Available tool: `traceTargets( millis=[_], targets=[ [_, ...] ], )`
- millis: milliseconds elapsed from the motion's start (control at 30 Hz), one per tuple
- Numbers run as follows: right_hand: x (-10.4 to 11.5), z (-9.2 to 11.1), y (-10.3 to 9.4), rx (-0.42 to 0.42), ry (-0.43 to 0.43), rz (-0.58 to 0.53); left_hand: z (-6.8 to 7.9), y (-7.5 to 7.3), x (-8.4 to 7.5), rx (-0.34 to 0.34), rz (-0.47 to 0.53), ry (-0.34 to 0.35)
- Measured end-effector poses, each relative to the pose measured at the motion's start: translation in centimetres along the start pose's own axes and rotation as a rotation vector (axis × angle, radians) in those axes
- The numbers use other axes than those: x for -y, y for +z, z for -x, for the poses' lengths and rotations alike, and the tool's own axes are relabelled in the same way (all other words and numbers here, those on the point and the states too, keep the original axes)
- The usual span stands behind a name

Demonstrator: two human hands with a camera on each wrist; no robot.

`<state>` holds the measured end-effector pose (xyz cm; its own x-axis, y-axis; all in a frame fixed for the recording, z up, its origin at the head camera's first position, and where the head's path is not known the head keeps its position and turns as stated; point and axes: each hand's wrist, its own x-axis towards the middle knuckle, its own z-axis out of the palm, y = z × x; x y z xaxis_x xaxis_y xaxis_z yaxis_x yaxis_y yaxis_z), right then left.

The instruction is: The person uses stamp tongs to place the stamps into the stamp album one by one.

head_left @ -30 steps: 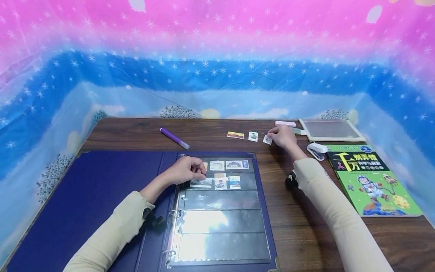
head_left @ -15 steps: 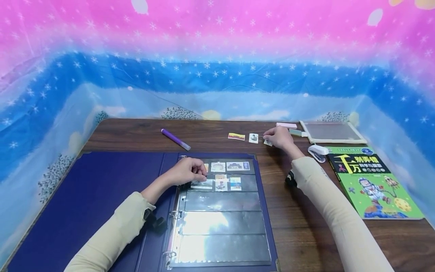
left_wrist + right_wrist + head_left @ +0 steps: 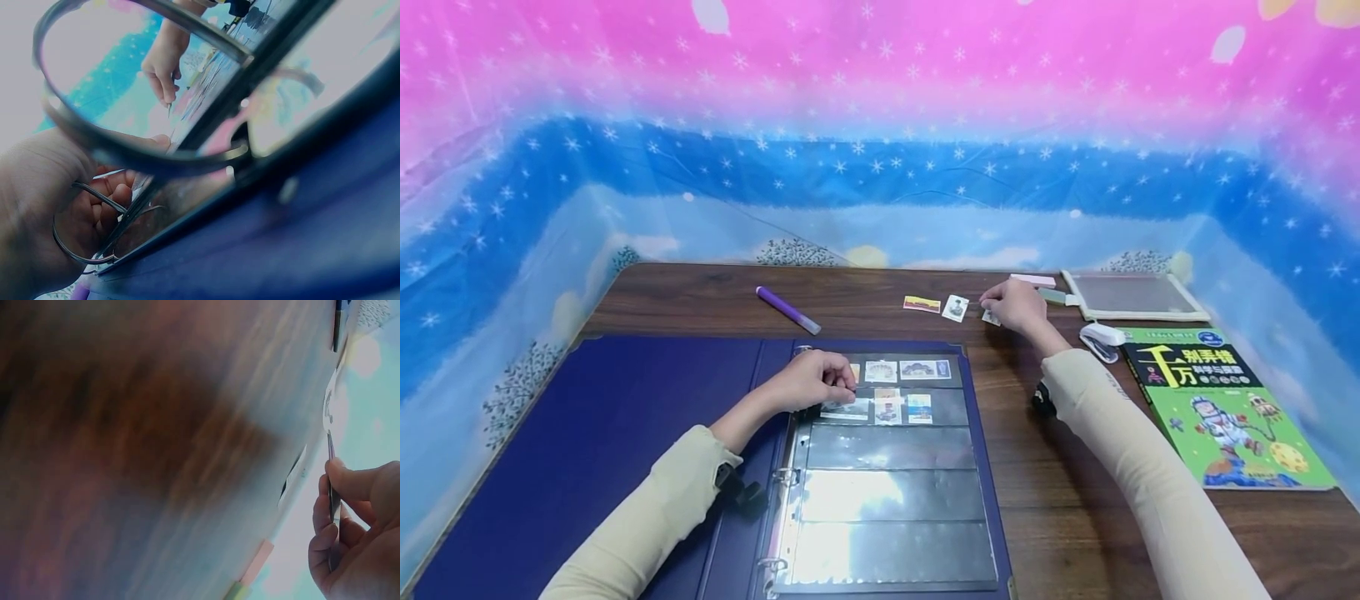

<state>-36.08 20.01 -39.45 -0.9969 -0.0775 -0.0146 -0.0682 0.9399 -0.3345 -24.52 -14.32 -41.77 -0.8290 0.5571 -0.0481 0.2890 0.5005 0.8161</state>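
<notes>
1. Navy album (image 3: pixel 632 450) lies open in the head view. Sleeved stamps (image 3: pixel 925 369) fill part of the top 2 rows of its black page (image 3: pixel 887 446). Beyond the album's far edge: red-and-yellow stamp (image 3: pixel 922 304), portrait stamp (image 3: pixel 956 308), and a half-hidden stamp (image 3: pixel 991 317) under the right hand (image 3: pixel 1018 307). Purple marker (image 3: pixel 787 310) also beyond the album; green book (image 3: pixel 1232 417) to its right. Left hand (image 3: pixel 812 381) over the album's page, upper left, fingers bent.

2. Left wrist view: hand seen past the album's metal rings (image 3: pixel 178 166). Cannot tell whether its fingers pinch the page or only rest there.

3. Right wrist view: right hand pinches slim tweezers (image 3: pixel 335 503), tip at the portrait stamp's edge, beyond the album. Whether the tips have nipped it, cannot tell. Step in hand, I judge: picking up that stamp. Next move probably calls for a light, secure nip, then a level lift without creasing.
</notes>
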Motion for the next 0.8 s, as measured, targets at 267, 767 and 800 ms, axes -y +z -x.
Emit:
traceTargets(
  millis=[267, 767, 800],
  targets=[
    [-0.8, 1.3, -1.8, -0.028, -0.006, -0.105, 0.0, 0.1, -0.3, 0.014, 0.014, 0.007],
    [1.3, 6.6, -1.8, 0.076, -0.17, -0.268, 0.0, 0.0, 0.0, 0.006, 0.004, 0.0],
    [1.3, 7.0, -1.5, 0.09, -0.171, -0.269, -0.1, 0.0, 0.0, 0.006, 0.006, 0.005]
  ],
)
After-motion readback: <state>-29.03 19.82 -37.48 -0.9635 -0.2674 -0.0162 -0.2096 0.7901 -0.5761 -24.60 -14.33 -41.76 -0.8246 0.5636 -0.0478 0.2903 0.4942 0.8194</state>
